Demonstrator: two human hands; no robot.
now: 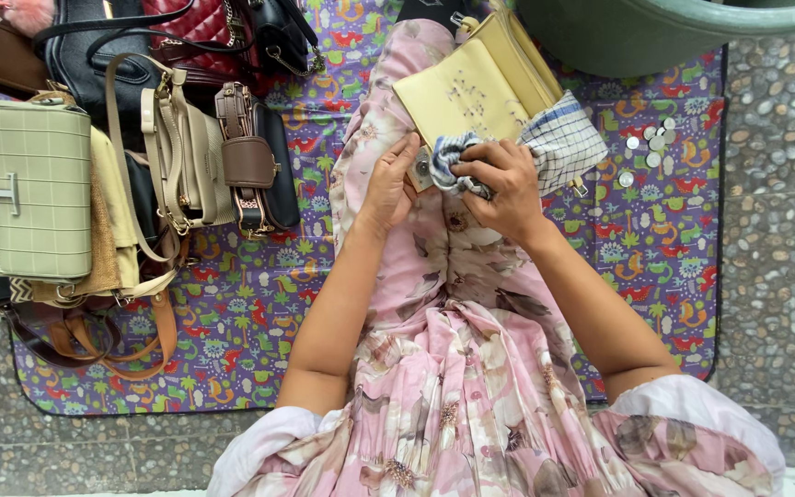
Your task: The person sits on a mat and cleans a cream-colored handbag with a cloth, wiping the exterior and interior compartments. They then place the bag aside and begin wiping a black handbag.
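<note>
A pale yellow handbag (471, 87) lies on my lap, on the pink floral dress. My left hand (388, 184) holds the bag's lower corner by its metal clasp (422, 167). My right hand (501, 189) is closed on a blue-and-white checked cloth (558, 143), bunched up and pressed against the clasp. The rest of the cloth drapes over the bag's right side.
A purple patterned mat (674, 230) covers the pebbled floor. Several handbags lie at the left: a light green one (29, 189), a beige one (190, 156), a brown one (250, 161), black and red ones behind. Small coins (650, 147) sit at the right. A green basin (674, 32) stands at the top.
</note>
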